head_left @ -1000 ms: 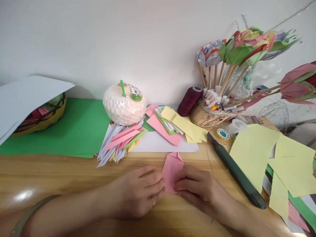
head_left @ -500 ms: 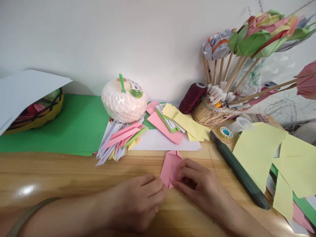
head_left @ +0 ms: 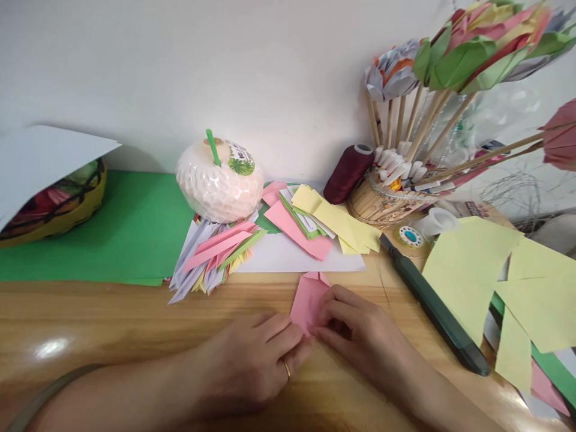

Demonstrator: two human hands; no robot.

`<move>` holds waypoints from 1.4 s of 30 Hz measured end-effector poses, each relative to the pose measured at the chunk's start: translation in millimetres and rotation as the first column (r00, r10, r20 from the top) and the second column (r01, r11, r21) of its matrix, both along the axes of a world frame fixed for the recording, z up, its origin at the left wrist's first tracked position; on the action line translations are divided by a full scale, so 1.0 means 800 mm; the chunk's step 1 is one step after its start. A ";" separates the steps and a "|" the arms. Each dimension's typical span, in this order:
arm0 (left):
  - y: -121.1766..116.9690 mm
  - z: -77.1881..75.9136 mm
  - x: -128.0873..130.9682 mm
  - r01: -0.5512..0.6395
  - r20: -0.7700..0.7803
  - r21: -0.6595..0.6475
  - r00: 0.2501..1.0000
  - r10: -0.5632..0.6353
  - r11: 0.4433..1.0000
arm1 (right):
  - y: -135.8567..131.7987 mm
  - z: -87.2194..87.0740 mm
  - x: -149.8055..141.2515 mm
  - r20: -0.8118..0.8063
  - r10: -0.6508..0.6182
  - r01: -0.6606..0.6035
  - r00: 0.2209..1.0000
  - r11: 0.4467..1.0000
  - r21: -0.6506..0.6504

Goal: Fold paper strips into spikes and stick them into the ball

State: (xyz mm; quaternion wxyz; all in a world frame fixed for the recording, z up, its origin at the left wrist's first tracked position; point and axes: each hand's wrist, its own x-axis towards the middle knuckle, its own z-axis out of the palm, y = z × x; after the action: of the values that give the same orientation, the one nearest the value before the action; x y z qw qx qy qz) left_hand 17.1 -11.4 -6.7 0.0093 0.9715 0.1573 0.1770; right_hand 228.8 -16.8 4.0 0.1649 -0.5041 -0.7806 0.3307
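A small piece of pink paper [head_left: 308,302] lies on the wooden table between my two hands, its far corners folded in. My left hand [head_left: 265,354], with a ring on one finger, is closed at the paper's near left edge, its fingertips pressed to it. On the right side, my right hand [head_left: 355,327] pinches the near right edge between thumb and curled fingers. The near end of the paper is partly hidden by my fingers. Just beyond it lie a pile of folded paper strips [head_left: 216,255] and loose yellow paper pieces [head_left: 339,219].
A wrapped coconut [head_left: 219,183] with a green straw stands at the back. Right of it are a maroon thread spool [head_left: 348,174] and a basket [head_left: 382,201] holding paper flowers on sticks. A dark green cutter [head_left: 436,309] lies beside yellow sheets [head_left: 470,270]. Green sheets [head_left: 135,228] lie left.
My left hand has shifted slightly right, its fingertips closer to my right hand at the paper's near end. The right hand keeps its pinch. The whole view has moved a little.
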 end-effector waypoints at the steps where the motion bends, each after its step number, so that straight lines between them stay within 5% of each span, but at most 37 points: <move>1: -0.001 -0.002 0.001 -0.016 -0.015 -0.003 1.000 0.016 1.000 | 0.000 0.001 0.000 0.023 -0.001 0.001 1.000 1.000 0.002; 9: -0.003 -0.002 0.000 -0.011 -0.033 -0.007 0.999 0.011 1.000 | 0.001 0.003 0.002 0.158 -0.035 0.032 0.987 0.999 0.027; 12: 0.000 -0.007 -0.002 -0.037 -0.013 -0.016 0.999 0.037 0.999 | 0.006 0.010 0.012 0.126 0.092 -0.108 0.988 0.987 0.122; 16: 0.007 -0.011 -0.008 -0.044 0.046 0.009 0.998 0.044 0.999 | 0.007 0.026 0.025 0.175 0.369 -0.405 0.913 0.871 0.278; 26: 0.016 0.001 -0.008 -0.172 -0.028 0.183 0.983 0.180 0.968 | -0.015 0.033 -0.006 -0.065 0.537 -0.522 0.841 0.837 0.164; 28: 0.019 0.002 -0.008 -0.158 -0.020 0.181 0.986 0.164 0.971 | -0.011 0.030 0.002 -0.115 0.478 -0.433 0.871 0.856 0.282; 30: 0.024 0.002 -0.010 -0.106 0.011 0.171 0.994 0.106 0.980 | -0.004 0.027 0.014 -0.073 0.285 -0.238 0.956 0.895 0.378; 33: 0.031 0.003 -0.014 -0.034 0.069 0.137 0.997 0.024 0.990 | 0.006 0.019 0.026 0.032 0.063 -0.071 0.998 0.883 0.464; 37: 0.035 0.002 -0.016 -0.039 0.085 0.118 0.996 0.029 0.992 | 0.007 0.008 0.017 0.045 0.053 -0.065 0.998 0.943 0.326; 42: 0.031 0.000 -0.014 -0.010 0.070 0.148 0.998 0.000 0.989 | -0.005 0.006 -0.002 0.001 -0.136 0.136 0.991 0.989 0.056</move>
State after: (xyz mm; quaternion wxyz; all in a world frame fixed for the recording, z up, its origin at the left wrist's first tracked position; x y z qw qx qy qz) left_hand 5.9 13.7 -6.4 -0.0576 0.9623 0.1458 0.2222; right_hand 227.1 -21.1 9.1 0.1991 -0.5521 -0.7538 0.2956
